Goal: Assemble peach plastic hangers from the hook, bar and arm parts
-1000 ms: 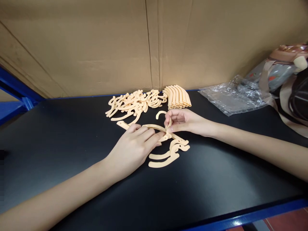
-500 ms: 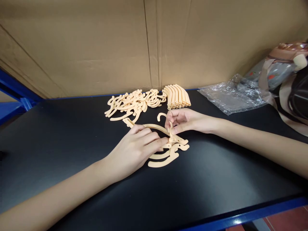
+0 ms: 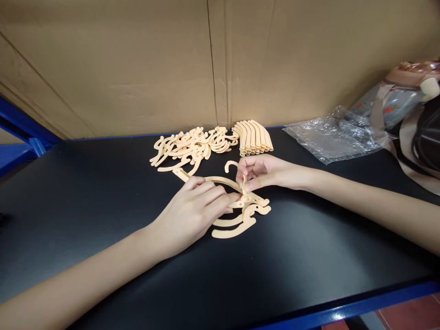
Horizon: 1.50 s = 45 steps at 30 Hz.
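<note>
Beige plastic folding-hanger parts lie between my hands. My left hand (image 3: 192,211) is closed over a hanger arm (image 3: 181,174), whose far end sticks out beyond the knuckles; the fingertips press near its joint. My right hand (image 3: 263,173) pinches a small upright hanger hook (image 3: 244,184) between thumb and fingers, its foot at the joint. Behind the joint runs another curved arm (image 3: 222,180). Loose curved pieces (image 3: 235,233) lie on the table just in front of my fingers. A separate curved hook end (image 3: 228,166) shows beside my right fingertips, partly hidden.
A jumbled pile of beige hanger pieces (image 3: 192,144) lies at the back of the black table (image 3: 103,197). Beside it sit neatly stacked hanger arms (image 3: 255,137). A clear plastic bag (image 3: 326,137) and a strapped bottle (image 3: 395,101) are at right. Cardboard (image 3: 137,68) stands behind.
The hook in my right hand has shifted slightly and sits a little lower at the joint. My left hand and the arm under it have tilted a touch; the rest looks the same.
</note>
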Each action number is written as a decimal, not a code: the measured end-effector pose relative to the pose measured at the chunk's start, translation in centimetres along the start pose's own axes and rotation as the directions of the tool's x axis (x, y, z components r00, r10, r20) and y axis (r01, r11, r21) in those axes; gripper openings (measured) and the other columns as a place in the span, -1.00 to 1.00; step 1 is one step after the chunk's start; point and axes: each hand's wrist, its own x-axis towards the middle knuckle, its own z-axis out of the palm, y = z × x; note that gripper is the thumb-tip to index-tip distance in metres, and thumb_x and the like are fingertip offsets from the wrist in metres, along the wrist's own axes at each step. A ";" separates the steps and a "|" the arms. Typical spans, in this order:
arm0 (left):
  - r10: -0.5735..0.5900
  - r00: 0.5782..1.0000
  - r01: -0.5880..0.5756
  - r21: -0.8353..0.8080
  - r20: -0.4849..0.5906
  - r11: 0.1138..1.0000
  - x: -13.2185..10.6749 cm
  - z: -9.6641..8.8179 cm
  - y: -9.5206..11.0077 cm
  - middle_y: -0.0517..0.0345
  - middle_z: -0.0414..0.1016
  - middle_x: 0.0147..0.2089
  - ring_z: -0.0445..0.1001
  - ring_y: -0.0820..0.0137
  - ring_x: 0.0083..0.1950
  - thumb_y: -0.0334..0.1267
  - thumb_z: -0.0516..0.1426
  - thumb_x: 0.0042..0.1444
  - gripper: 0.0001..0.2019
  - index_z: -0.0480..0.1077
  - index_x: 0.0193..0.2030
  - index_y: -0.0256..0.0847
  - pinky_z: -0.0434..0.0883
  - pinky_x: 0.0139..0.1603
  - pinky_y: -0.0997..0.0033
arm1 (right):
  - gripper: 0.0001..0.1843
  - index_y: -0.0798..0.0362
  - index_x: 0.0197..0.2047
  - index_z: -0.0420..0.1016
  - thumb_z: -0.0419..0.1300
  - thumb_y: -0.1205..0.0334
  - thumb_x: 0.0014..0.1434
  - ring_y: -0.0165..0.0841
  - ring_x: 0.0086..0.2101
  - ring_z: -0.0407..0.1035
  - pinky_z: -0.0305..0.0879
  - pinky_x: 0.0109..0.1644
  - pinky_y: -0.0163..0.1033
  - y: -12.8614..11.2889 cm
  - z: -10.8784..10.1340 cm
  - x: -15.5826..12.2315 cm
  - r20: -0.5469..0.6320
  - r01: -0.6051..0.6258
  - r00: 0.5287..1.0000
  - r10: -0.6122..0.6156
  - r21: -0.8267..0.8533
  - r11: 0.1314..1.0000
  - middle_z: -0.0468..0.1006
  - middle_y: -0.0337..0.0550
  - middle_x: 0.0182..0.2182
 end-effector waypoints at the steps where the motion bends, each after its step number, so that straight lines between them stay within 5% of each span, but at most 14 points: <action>1: -0.001 1.000 0.001 0.004 0.001 1.000 0.0 0.0 0.0 0.13 0.52 -0.31 0.42 0.36 -0.24 -0.49 -0.01 0.31 -0.77 0.39 0.01 -0.30 0.22 -0.10 0.34 | -0.76 0.08 -0.30 0.32 0.35 0.33 0.08 -0.52 -0.33 0.41 0.30 -0.24 -0.36 0.0 0.1 0.0 -0.002 -0.003 1.000 0.003 -0.006 1.000 0.50 -0.32 -0.33; 45: -0.097 0.994 0.086 0.167 0.057 0.982 0.2 -0.2 0.6 0.11 0.53 -0.36 0.47 0.35 -0.30 -0.41 -0.01 0.36 -0.72 0.43 0.08 -0.43 0.18 -0.25 0.30 | -0.77 0.07 -0.36 0.32 0.35 0.29 0.08 -0.50 -0.37 0.37 0.33 -0.22 -0.34 1.3 1.7 0.4 -0.241 0.098 0.962 -0.131 -0.144 0.985 0.43 -0.35 -0.42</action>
